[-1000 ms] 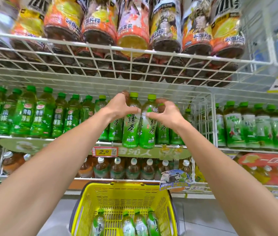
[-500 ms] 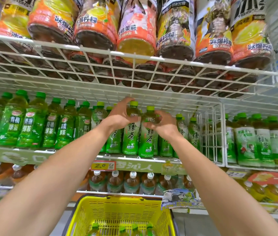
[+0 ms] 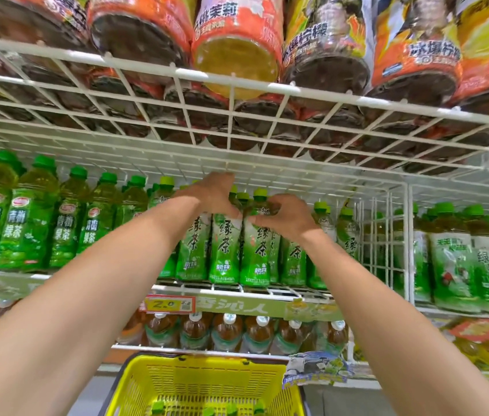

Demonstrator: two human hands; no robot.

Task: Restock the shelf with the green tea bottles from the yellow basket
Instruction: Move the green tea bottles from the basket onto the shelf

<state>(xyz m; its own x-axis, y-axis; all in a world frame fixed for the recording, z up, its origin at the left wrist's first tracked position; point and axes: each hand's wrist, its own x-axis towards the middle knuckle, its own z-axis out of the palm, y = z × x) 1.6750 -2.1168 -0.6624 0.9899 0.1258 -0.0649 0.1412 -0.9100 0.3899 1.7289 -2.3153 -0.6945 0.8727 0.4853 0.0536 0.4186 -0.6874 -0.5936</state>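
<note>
The left hand and right hand are each gripping upright green tea bottles just beneath them; the yellow basket is sitting well below.

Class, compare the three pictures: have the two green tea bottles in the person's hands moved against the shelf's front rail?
Yes. The two green tea bottles, gripped by the left hand and right hand, have gone slightly back from the front rail.
</note>
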